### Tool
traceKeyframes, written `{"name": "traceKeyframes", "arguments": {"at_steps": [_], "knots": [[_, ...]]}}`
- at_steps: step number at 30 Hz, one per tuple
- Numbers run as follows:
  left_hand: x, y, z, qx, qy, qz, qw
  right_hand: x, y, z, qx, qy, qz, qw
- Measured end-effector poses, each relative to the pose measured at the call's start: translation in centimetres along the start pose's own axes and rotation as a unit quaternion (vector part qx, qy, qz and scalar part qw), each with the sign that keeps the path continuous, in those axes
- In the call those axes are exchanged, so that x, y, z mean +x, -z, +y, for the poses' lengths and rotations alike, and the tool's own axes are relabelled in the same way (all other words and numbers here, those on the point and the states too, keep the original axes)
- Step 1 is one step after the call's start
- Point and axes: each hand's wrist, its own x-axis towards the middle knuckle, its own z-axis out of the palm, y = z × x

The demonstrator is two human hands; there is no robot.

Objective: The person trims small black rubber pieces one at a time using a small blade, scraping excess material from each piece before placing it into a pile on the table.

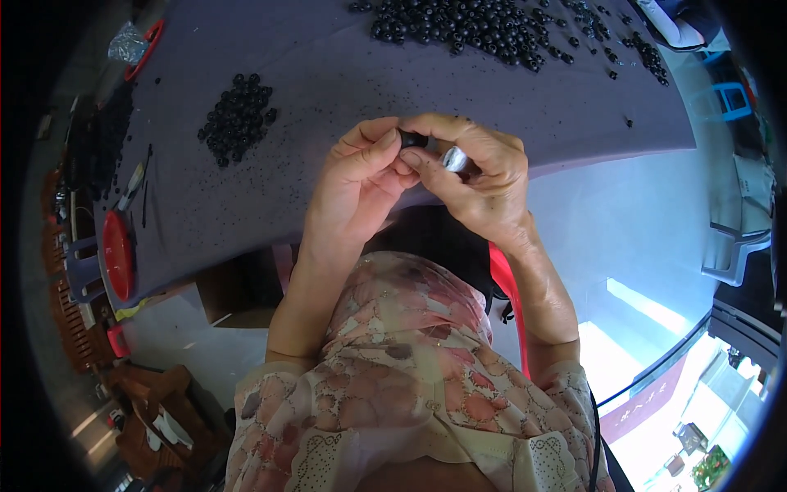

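Above the table's near edge my two hands meet. My left hand (361, 168) is closed, its thumb and fingertips pinching a small black rounded piece (412, 139). Coming from the right, my right hand (488, 168) is closed around a short silver metal cylinder (453, 158), probably part of a tool; the rest of it is hidden in the palm. The right index finger and thumb reach the black piece as well. To the left of my hands lies a small heap of black bead-like pieces (238, 119), some showing holes.
The grey-purple tablecloth (303, 98) is dotted with dark crumbs. A large heap of black pieces (459, 29) lies at the far side, with a dark pile (111, 152) at the left. A red basin (117, 254), a clear plastic bag (129, 43) and a blue stool (730, 100) stand around.
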Motion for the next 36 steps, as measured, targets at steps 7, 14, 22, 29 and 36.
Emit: {"name": "traceKeyframes", "arguments": {"at_steps": [7, 14, 22, 29, 36], "knots": [[0.2, 0.9, 0.0, -0.03, 0.016, -0.05, 0.998, 0.1, 0.3, 0.3, -0.066, 0.061, 0.016, 0.996], [0.1, 0.9, 0.2, -0.009, -0.002, -0.06, 0.998, 0.3, -0.1, 0.4, -0.06, 0.088, 0.004, 0.994], [-0.5, 0.7, 0.3, 0.02, -0.034, -0.031, 0.999, 0.2, 0.4, -1.0, 0.038, -0.04, 0.002, 0.998], [-0.2, 0.2, 0.3, 0.05, -0.087, -0.046, 0.994, 0.6, 1.6, -1.8, 0.058, -0.177, -0.029, 0.982], [-0.1, 0.2, 0.1, 0.059, -0.076, -0.07, 0.993, 0.4, 1.1, -1.0, 0.027, -0.138, -0.023, 0.99]]}}
